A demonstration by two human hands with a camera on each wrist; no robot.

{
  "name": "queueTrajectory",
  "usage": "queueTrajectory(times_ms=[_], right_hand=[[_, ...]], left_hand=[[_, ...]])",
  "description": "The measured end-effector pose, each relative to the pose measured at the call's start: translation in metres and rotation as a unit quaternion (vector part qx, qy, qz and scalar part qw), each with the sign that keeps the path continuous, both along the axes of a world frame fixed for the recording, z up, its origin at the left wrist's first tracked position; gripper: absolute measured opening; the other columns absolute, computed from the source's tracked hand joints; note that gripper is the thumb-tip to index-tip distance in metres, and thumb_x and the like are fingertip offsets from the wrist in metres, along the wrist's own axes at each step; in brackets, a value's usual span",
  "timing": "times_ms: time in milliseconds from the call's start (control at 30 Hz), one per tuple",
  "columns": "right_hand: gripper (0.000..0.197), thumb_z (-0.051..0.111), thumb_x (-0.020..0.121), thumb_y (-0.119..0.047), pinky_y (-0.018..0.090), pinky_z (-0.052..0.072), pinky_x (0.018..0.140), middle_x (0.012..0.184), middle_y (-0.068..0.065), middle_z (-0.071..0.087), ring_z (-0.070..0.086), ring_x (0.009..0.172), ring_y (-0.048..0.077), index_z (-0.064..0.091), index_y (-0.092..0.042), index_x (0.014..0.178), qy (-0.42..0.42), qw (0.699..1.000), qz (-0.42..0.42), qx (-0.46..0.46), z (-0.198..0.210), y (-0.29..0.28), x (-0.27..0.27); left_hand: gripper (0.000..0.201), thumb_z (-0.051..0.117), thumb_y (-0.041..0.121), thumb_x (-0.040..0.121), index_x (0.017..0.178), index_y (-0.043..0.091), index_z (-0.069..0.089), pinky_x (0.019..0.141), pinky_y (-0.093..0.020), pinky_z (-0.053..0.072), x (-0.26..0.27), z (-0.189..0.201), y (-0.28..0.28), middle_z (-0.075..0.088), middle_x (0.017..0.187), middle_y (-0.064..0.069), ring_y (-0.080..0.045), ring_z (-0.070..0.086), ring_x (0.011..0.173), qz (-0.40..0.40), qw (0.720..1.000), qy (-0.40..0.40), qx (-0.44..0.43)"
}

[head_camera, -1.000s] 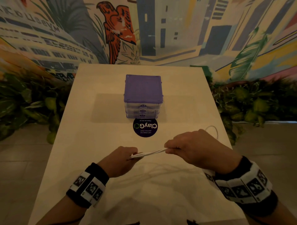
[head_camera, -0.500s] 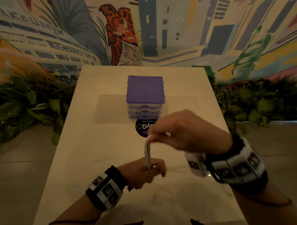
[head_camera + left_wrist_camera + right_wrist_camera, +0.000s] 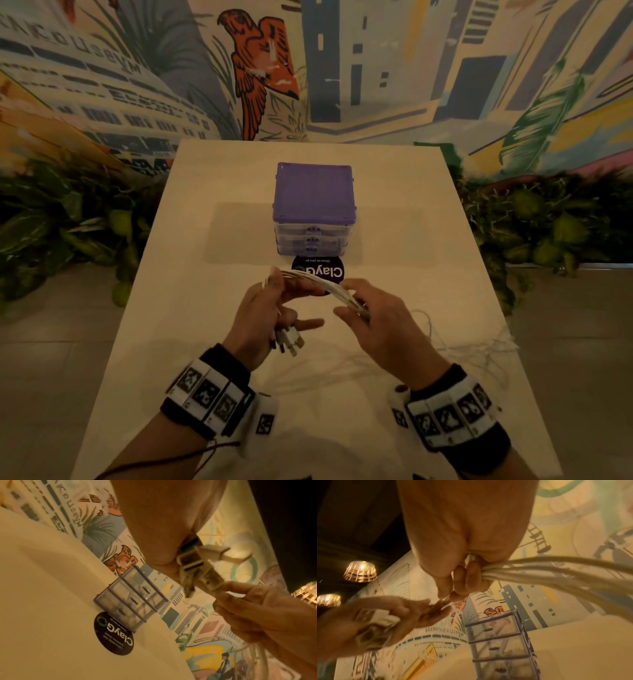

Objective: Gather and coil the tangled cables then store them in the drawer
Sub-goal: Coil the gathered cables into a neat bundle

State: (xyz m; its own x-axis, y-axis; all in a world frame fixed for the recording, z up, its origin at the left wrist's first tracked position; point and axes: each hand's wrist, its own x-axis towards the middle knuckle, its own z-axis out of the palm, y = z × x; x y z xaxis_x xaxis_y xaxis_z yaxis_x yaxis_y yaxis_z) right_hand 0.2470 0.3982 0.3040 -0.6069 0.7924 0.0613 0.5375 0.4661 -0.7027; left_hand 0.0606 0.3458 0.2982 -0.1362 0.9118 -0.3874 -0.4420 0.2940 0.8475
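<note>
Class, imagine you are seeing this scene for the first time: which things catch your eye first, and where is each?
A bundle of white cables stretches between the left hand and the right hand above the near part of the table. Behind them, mid-table, stands a purple-topped drawer box, all drawers shut. An orange bird glows on the painted wall beyond.

Pale table point(image 3: 212, 308) — drawer unit point(image 3: 313, 209), round sticker point(image 3: 334, 270), loose cables point(image 3: 479, 346)

Held both forearms forward, wrists banded. Left hand point(image 3: 262, 317) curled, index finger extended sideways; right hand point(image 3: 373, 320) closed just beside it, thumb and fingers pinched together.
</note>
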Motion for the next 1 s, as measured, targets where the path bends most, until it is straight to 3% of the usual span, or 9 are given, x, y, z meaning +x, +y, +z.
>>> queueTrajectory(times_ms=[67,133,200,267,333,433,600,833,1000], right_hand=[[0.031,0.054,0.095,-0.023,0.021,0.044,0.070,0.098,0.007,0.067,0.058,0.079,0.013,0.056,-0.009,0.123,-0.006,0.999,-0.012,0.037,-0.006,-0.005,0.001],[0.034,0.049,0.095,-0.023,0.038,0.055,0.071,0.102,0.015,0.068,0.064,0.085,0.029,0.058,-0.004,0.121,-0.005,0.997,-0.028,0.075,-0.009,-0.009,0.001],[0.033,0.047,0.096,-0.024,0.042,0.057,0.064,0.096,0.014,0.069,0.066,0.078,0.031,0.060,-0.004,0.118,-0.019,0.993,-0.033,0.111,-0.011,-0.013,-0.004],[0.031,0.042,0.096,-0.027,0.042,0.056,0.055,0.088,0.011,0.069,0.065,0.067,0.028,0.061,-0.008,0.112,-0.043,0.991,-0.022,0.127,-0.015,-0.017,-0.009],[0.036,0.032,0.097,-0.034,0.037,0.052,0.047,0.083,0.006,0.068,0.062,0.060,0.025,0.060,-0.012,0.105,-0.073,0.989,0.004,0.127,-0.019,-0.021,-0.013],[0.056,0.015,0.094,-0.055,0.031,0.037,0.047,0.081,0.000,0.065,0.058,0.060,0.022,0.056,-0.018,0.102,-0.139,0.984,0.055,0.094,-0.020,-0.023,-0.012],[0.032,0.037,0.092,-0.046,0.026,0.037,0.041,0.064,-0.005,0.061,0.051,0.047,0.015,0.056,-0.021,0.084,-0.152,0.974,0.080,0.147,-0.015,-0.011,0.023],[0.027,0.044,0.096,-0.034,0.025,0.046,0.044,0.081,-0.001,0.068,0.058,0.055,0.015,0.061,-0.015,0.103,-0.086,0.958,0.183,0.204,0.026,-0.004,0.019],[0.024,0.047,0.096,-0.032,0.025,0.051,0.063,0.094,-0.001,0.070,0.063,0.077,0.013,0.063,-0.018,0.107,-0.026,0.974,0.176,0.144,0.036,0.012,-0.008]], left_hand=[[0.056,0.033,0.051,0.094,0.103,0.008,0.068,0.091,-0.048,0.052,0.004,-0.007,0.000,0.074,0.106,-0.012,-0.028,0.071,0.077,0.012,0.999,0.027,-0.016],[0.053,0.041,0.053,0.086,0.114,0.014,0.064,0.105,-0.046,0.042,0.006,-0.015,-0.001,0.070,0.119,-0.006,-0.026,0.064,0.111,0.039,0.998,0.004,-0.039],[0.055,0.037,0.048,0.091,0.129,0.012,0.054,0.108,-0.043,0.038,0.010,-0.017,0.000,0.065,0.127,-0.008,-0.023,0.060,0.120,0.056,0.997,-0.060,-0.007],[0.050,0.029,0.041,0.099,0.127,0.007,0.053,0.103,-0.040,0.043,0.015,-0.013,0.000,0.068,0.118,-0.012,-0.025,0.062,0.116,0.077,0.990,-0.114,0.040],[0.045,0.027,0.039,0.102,0.107,0.005,0.056,0.090,-0.040,0.052,0.019,-0.011,0.003,0.065,0.086,-0.011,-0.025,0.065,0.088,0.122,0.977,-0.163,0.057],[0.040,0.031,0.044,0.101,0.089,0.011,0.051,0.063,-0.031,0.047,0.021,-0.009,0.005,0.040,0.066,-0.001,-0.015,0.041,0.059,0.165,0.964,-0.205,0.037],[0.039,0.035,0.045,0.100,0.083,0.013,0.049,0.054,-0.026,0.042,-0.001,-0.015,0.007,0.035,0.063,0.002,-0.012,0.035,0.053,0.208,0.962,-0.177,0.008],[0.046,0.042,0.058,0.085,0.086,0.012,0.043,0.050,-0.023,0.038,0.010,-0.019,0.010,0.041,0.071,0.000,-0.009,0.034,0.053,0.047,0.997,0.064,0.017],[0.097,0.021,0.089,0.068,0.090,-0.002,0.050,0.051,-0.026,0.039,0.022,-0.020,0.003,0.044,0.067,-0.009,-0.015,0.041,0.056,-0.110,0.973,0.181,0.090]])
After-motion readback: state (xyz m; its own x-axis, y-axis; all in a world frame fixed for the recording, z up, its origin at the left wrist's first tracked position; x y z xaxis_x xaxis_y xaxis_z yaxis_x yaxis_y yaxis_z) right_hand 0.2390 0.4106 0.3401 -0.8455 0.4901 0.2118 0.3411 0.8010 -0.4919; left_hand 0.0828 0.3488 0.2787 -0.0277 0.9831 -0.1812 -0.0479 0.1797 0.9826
